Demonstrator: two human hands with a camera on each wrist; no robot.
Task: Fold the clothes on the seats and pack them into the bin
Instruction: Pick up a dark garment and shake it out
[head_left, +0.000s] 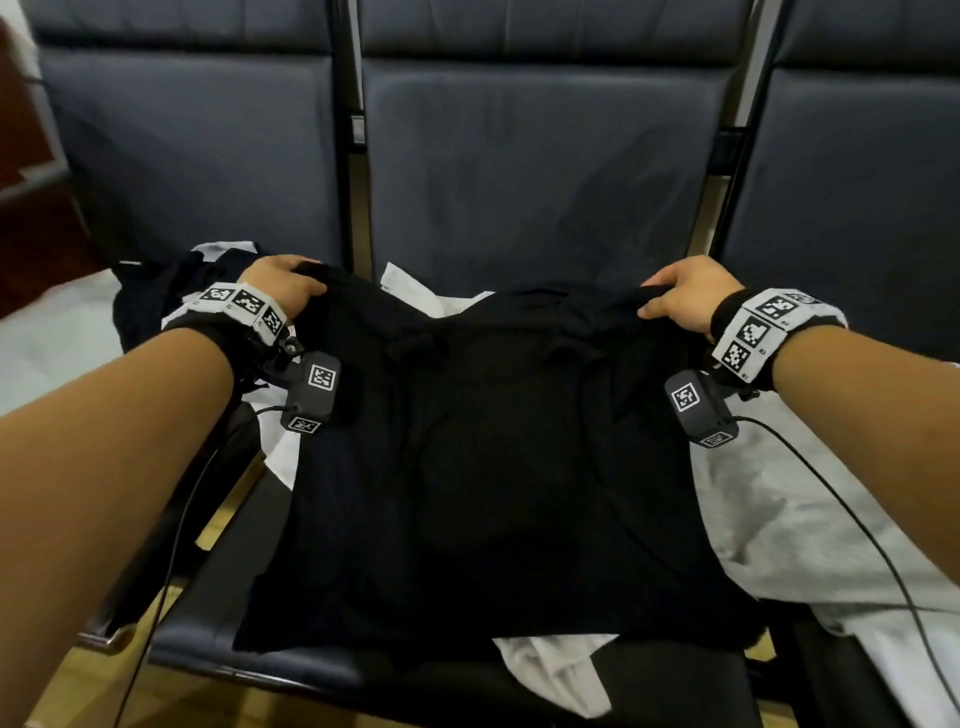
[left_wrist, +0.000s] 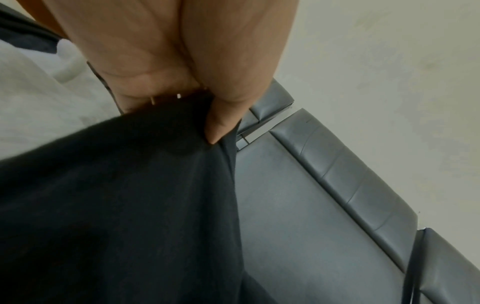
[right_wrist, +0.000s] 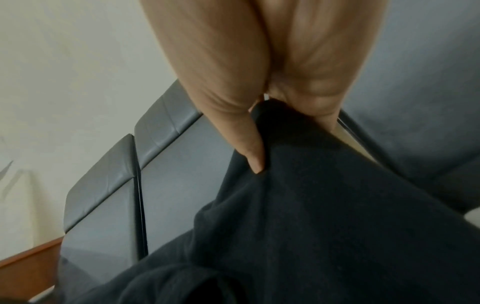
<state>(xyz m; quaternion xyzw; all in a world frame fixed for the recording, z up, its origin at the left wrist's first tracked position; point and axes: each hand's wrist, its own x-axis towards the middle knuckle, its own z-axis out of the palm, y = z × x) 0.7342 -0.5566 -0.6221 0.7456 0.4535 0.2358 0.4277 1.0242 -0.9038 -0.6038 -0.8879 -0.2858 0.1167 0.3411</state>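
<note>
Both bare forearms reach from the lower corners of the head view toward the middle of the frame, each wrist wrapped in a band of black-and-white coded tags with a small dark camera block slung beneath. The left hand (head_left: 283, 288), at left of centre, is curled over the upper left corner of a black cotton garment (head_left: 493, 467), knuckles up and thumb pointing toward the frame's centre. In the left wrist view the thumb (left_wrist: 223, 121) presses a bunched fold of that black cloth (left_wrist: 116, 205) against the curled fingers, so the hand pinches the fabric tightly. The right hand (head_left: 688, 299), at right of centre, mirrors it, fingers folded over the garment's upper right corner; in the right wrist view its thumb (right_wrist: 249, 144) clamps the dark cloth (right_wrist: 324, 216) against the palm.

The garment hangs stretched between the two hands at its top edge, sagging slightly in the middle, and spreads downward over the dark blue padded middle seat (head_left: 535, 171) to the lower centre of the frame. White crumpled cloth (head_left: 561, 670) shows under its lower edge and again behind its top edge. A light grey garment (head_left: 795, 530) lies at the right, just beside the black one, and more dark clothing (head_left: 156, 296) is heaped at the left behind the left wrist.
</note>
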